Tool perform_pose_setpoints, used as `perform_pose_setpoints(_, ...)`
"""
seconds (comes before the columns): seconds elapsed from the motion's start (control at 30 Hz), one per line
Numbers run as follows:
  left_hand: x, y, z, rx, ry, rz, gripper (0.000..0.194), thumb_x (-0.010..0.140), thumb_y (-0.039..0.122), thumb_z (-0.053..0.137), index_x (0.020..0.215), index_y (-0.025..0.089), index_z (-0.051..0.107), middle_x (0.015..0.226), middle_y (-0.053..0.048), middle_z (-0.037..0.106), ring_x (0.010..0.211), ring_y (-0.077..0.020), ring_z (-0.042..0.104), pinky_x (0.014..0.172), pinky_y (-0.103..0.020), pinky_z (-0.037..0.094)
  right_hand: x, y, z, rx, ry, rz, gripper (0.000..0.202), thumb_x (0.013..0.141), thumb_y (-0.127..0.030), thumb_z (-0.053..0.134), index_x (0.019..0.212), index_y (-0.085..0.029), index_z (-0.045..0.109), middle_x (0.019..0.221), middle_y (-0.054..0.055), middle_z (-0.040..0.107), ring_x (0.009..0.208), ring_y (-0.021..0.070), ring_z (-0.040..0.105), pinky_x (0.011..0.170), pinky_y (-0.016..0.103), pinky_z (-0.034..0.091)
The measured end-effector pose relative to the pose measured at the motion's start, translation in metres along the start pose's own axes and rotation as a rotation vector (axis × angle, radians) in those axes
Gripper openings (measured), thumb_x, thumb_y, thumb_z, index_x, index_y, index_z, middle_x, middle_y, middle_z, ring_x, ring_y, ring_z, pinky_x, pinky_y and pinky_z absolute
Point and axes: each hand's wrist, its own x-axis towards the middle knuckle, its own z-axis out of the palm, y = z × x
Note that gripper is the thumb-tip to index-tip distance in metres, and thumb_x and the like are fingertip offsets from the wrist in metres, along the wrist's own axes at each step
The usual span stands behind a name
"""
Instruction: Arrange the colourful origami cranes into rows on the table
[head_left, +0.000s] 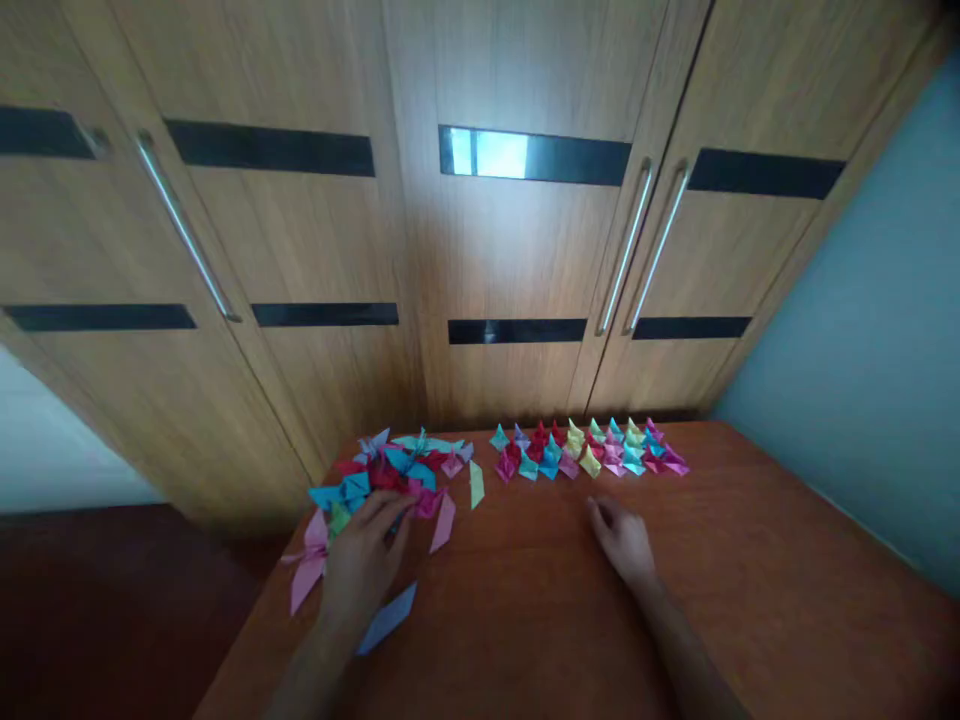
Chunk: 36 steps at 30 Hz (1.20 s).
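On the left of the wooden table [517, 600] lies a loose pile of folded papers in blue, red, pink and green. My left hand [369, 545] reaches over its front edge, its fingertips by a magenta piece [425, 499]; whether they grip anything is too small to tell. My right hand [624, 540] rests on the table with its fingers curled, and what they may hold is hidden. Beyond it, small folded paper pieces [551, 458] of many colours stand in rows. A blue-grey strip [390, 617] lies beside my left wrist, and a pink strip [443, 523] is right of the pile.
Wooden cabinet doors [517, 240] with metal handles rise behind the table's back edge. A pale green strip [477, 484] lies between pile and rows. At the far left is a large pink folded piece [307, 565] near the table's edge. A blue wall [862, 400] borders the right side.
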Motion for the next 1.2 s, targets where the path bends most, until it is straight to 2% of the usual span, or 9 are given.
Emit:
perform_pose_setpoints(0.1,0.002,0.023,0.013,-0.167,-0.070,0.016,0.018,0.085,0.028,0.052,0.093,0.022,0.067,0.091,-0.005,0.066,0.084,-0.0182,0.062,0.075,-0.030,0.049,-0.001,-0.007,0.000,0.116,0.041,0.038,0.047,0.086,-0.057,0.039,0.065,-0.019,0.056,0.056,0.001,0.055,0.052,0.0151,0.050,0.053,0.023,0.037)
perform_pose_setpoints(0.2,0.004,0.042,0.027,-0.306,-0.169,0.001,0.018,0.085,0.026,0.050,0.091,0.022,0.067,0.089,-0.003,0.066,0.077,-0.0158,0.062,0.068,-0.025,0.049,-0.005,-0.018,0.006,0.278,0.040,0.076,0.049,0.085,-0.059,0.039,0.061,-0.019,0.052,0.052,-0.001,0.049,0.051,0.0135,0.047,0.051,0.023,0.036)
perform_pose_setpoints(0.4,-0.002,0.055,0.064,-0.451,-0.273,-0.088,0.016,0.083,0.024,0.052,0.087,0.022,0.068,0.086,-0.003,0.067,0.074,-0.0155,0.060,0.065,-0.024,0.046,-0.022,-0.050,0.027,0.503,-0.131,0.055,0.043,0.090,-0.050,0.036,0.077,-0.016,0.059,0.055,-0.002,0.048,0.052,0.0116,0.046,0.050,0.022,0.037)
perform_pose_setpoints(0.5,-0.014,0.055,0.081,-0.512,-0.286,-0.172,0.015,0.082,0.023,0.053,0.085,0.022,0.068,0.084,-0.002,0.067,0.074,-0.0160,0.060,0.067,-0.025,0.046,-0.029,-0.061,0.032,0.458,-0.219,-0.028,0.035,0.090,-0.046,0.040,0.091,-0.017,0.062,0.060,-0.002,0.053,0.056,0.0120,0.051,0.054,0.022,0.040)
perform_pose_setpoints(0.6,-0.024,0.055,0.089,-0.554,-0.309,-0.213,0.016,0.082,0.022,0.053,0.086,0.022,0.068,0.086,-0.002,0.067,0.078,-0.0168,0.060,0.070,-0.026,0.046,-0.032,-0.066,0.035,0.325,-0.270,-0.100,0.030,0.085,-0.043,0.050,0.100,-0.019,0.062,0.068,0.000,0.060,0.060,0.0125,0.054,0.056,0.022,0.043)
perform_pose_setpoints(0.87,-0.027,0.054,0.090,-0.597,-0.333,-0.225,0.015,0.083,0.024,0.054,0.087,0.022,0.068,0.085,-0.002,0.065,0.076,-0.0164,0.060,0.069,-0.025,0.045,-0.032,-0.068,0.038,0.191,-0.298,-0.180,0.021,0.084,-0.034,0.051,0.084,-0.020,0.067,0.068,0.001,0.063,0.059,0.0126,0.055,0.057,0.022,0.043)
perform_pose_setpoints(0.97,-0.029,0.050,0.093,-0.590,-0.294,-0.255,0.017,0.084,0.028,0.053,0.091,0.022,0.067,0.089,-0.002,0.066,0.080,-0.0170,0.060,0.072,-0.027,0.046,-0.031,-0.063,0.035,0.194,-0.258,-0.148,0.021,0.083,-0.034,0.052,0.082,-0.020,0.067,0.069,0.001,0.064,0.060,0.0131,0.056,0.058,0.022,0.043)
perform_pose_setpoints(1.07,-0.032,0.046,0.095,-0.592,-0.263,-0.298,0.019,0.084,0.031,0.052,0.093,0.022,0.066,0.091,-0.003,0.066,0.080,-0.0175,0.061,0.072,-0.027,0.047,-0.024,-0.047,0.023,0.244,-0.151,-0.052,0.024,0.083,-0.038,0.053,0.085,-0.019,0.066,0.076,0.003,0.067,0.068,0.0161,0.061,0.064,0.025,0.047)
perform_pose_setpoints(1.2,-0.033,0.044,0.097,-0.583,-0.255,-0.328,0.020,0.084,0.034,0.052,0.094,0.022,0.066,0.090,-0.003,0.067,0.078,-0.0177,0.061,0.071,-0.028,0.048,-0.007,-0.003,-0.010,0.343,0.163,0.134,0.037,0.078,-0.049,0.055,0.091,-0.015,0.065,0.090,0.009,0.069,0.082,0.0213,0.062,0.075,0.030,0.048)
